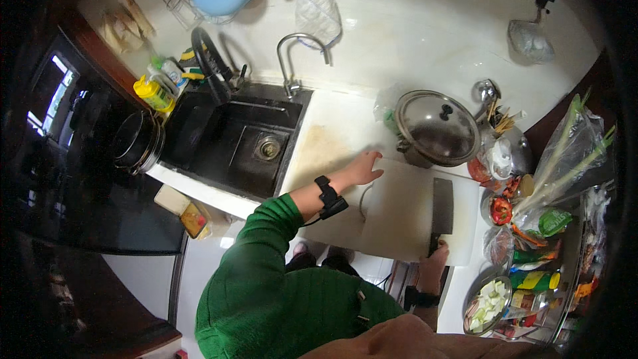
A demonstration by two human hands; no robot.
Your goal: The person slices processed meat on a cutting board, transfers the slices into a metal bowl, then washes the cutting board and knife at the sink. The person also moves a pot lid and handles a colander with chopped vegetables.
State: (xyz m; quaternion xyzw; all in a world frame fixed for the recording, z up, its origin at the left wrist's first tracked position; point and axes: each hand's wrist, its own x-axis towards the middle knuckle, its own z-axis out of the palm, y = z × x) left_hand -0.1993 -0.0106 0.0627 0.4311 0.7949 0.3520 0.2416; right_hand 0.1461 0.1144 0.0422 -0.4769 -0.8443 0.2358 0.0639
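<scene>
A kitchen cleaver (442, 207) lies flat on a white cutting board (398, 209), its blade pointing to the back wall. My right hand (436, 256) is closed around the cleaver's dark handle at the board's front edge. Over the board's left back corner, my left hand (366, 168) is spread with thumb and fingers apart and holds nothing. Whether its fingertips touch the board or the counter, I cannot tell. Behind the board stands a pot with a glass lid (438, 127). A bowl of cut pale green vegetable pieces (488, 305) sits right of my right forearm.
At the left is a black sink (234, 139) with two faucets. A yellow bottle (155, 94) stands at its corner, beside stacked pans (139, 142). Along the right are bagged green onions (563, 154), a jar with red contents (500, 210) and several bottles. A ladle (531, 40) hangs on the wall.
</scene>
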